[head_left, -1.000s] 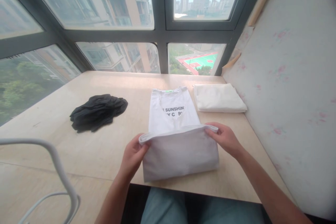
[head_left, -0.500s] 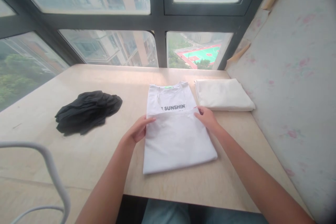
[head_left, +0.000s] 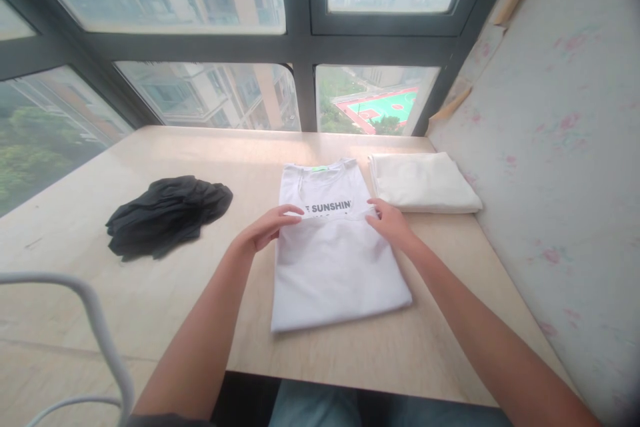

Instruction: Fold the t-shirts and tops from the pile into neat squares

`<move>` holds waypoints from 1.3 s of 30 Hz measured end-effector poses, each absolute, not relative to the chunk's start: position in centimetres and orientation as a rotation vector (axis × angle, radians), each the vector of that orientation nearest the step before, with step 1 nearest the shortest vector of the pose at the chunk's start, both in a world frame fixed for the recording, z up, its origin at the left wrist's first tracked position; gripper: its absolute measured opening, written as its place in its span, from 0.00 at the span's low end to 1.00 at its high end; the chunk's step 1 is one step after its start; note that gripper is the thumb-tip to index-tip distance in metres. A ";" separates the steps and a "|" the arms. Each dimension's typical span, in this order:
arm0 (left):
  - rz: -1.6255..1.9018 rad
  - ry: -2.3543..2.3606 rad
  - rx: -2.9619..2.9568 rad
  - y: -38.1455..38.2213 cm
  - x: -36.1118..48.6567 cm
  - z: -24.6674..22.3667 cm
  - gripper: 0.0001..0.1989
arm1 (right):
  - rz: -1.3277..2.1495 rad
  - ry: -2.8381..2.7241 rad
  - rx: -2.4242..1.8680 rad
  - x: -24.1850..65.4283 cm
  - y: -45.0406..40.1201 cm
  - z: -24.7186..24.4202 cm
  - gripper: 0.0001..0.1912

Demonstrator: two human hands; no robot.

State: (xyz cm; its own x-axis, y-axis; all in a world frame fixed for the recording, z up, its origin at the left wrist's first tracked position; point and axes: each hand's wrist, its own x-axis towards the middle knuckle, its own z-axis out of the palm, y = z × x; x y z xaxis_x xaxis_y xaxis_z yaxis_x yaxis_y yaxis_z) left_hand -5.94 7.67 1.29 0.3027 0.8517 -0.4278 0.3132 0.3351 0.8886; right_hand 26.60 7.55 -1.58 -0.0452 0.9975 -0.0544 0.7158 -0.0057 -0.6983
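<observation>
A white T-shirt [head_left: 340,273] lies folded on the wooden surface, its lower part turned up over the front. Above the turned-up hem, the neckline and dark lettering with "SUNSHIN" show. At the hem's left end, my left hand [head_left: 267,227] has its thumb and fingers closed about the edge, the fingers reaching onto the printed part. My right hand [head_left: 393,223] pinches the hem's right end between thumb and forefinger. The shirt's bottom fold lies flat toward me.
A crumpled black cloth [head_left: 167,217] lies to the left. Folded white fabric [head_left: 425,183] sits at the back right, beside the papered wall [head_left: 565,167]. A thick white cable or tube [head_left: 100,320] curves in at lower left. Windows line the back.
My left hand has shifted up at the hem's left end, its fingers now lying above the edge. The right hand stays at the right end. The view has tilted slightly.
</observation>
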 end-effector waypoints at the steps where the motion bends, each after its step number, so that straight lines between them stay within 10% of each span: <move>1: 0.466 1.298 1.282 8.4 -5.9 1.6 0.24 | 0.809 -1.842 -1.762 26.4 7.8 -1.1 0.26; 17: 0.019 1.140 1.658 12.8 -1.6 2.3 0.12 | 1.504 -2.634 -1.515 23.3 15.3 3.8 0.07; 23: 0.049 1.057 1.649 11.4 -2.6 4.9 0.21 | 1.877 -2.519 -1.099 23.6 14.2 5.5 0.18; 39: 0.019 1.349 1.900 11.7 -3.3 1.9 0.13 | 0.811 -2.585 -1.697 24.7 11.8 3.5 0.13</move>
